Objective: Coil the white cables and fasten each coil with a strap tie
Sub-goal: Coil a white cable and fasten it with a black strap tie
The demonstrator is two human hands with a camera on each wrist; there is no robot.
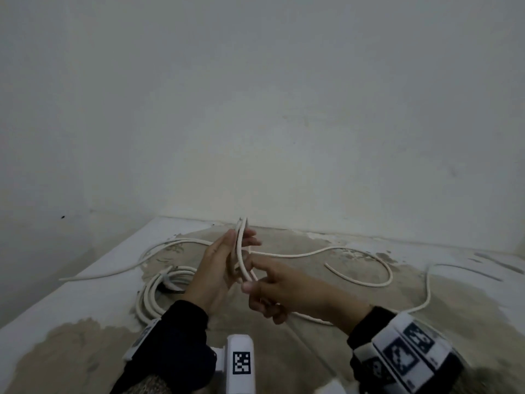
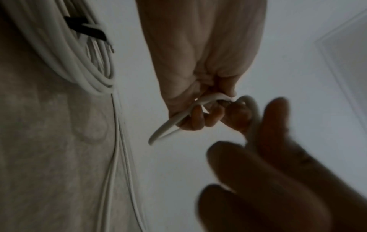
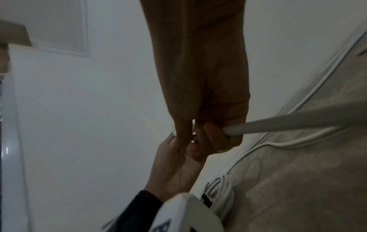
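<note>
Both hands work a loose white cable (image 1: pixel 326 251) above a beige patterned surface. My left hand (image 1: pixel 240 241) holds a small upright loop (image 1: pixel 241 251) of it between thumb and fingers. My right hand (image 1: pixel 250 275) grips the same cable just below the loop; in the right wrist view the cable (image 3: pixel 298 120) runs out of that fist to the right. The left wrist view shows the right hand (image 2: pixel 206 109) curled round the cable, whose free end (image 2: pixel 160 133) pokes out below. A finished coil (image 1: pixel 153 291) with a black strap (image 2: pixel 87 28) lies to the left.
The rest of the loose cable snakes across the surface (image 1: pixel 312 351) to the right and far left. A pale wall (image 1: pixel 255 109) rises right behind. The surface's left edge (image 1: pixel 71 288) drops off near the finished coil.
</note>
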